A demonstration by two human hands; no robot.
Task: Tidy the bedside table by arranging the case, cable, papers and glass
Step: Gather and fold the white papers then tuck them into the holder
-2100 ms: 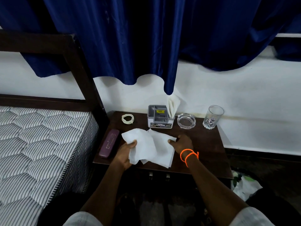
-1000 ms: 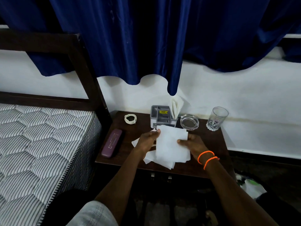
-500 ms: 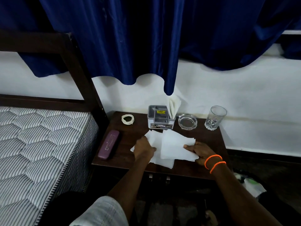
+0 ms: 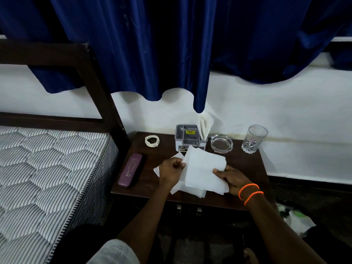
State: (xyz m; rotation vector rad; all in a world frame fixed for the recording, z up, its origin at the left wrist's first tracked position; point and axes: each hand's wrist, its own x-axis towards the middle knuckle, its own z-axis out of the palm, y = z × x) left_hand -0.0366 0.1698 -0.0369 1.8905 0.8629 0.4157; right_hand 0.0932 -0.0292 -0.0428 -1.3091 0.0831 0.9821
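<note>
Pictured over the bedside table [image 4: 247, 164]: a sheaf of white papers [image 4: 203, 172], pinched at its left edge by the closed left hand [image 4: 171, 169] and gripped at its right edge by the right hand [image 4: 231, 179], thumb on top. Held just above the front half of the table, with more sheets lying loose beneath. Directly behind the papers, toward the wall: a grey organiser [image 4: 188, 138] with one folded sheet upright in it. Probably the next destination, and about equally reachable by either hand. Lying lengthwise along the table's left edge, nearer the left hand: the purple case [image 4: 130, 172]. Coiled cable [image 4: 151, 141] at back left; glass [image 4: 254, 139] at back right, beside an ashtray [image 4: 221, 143].
</note>
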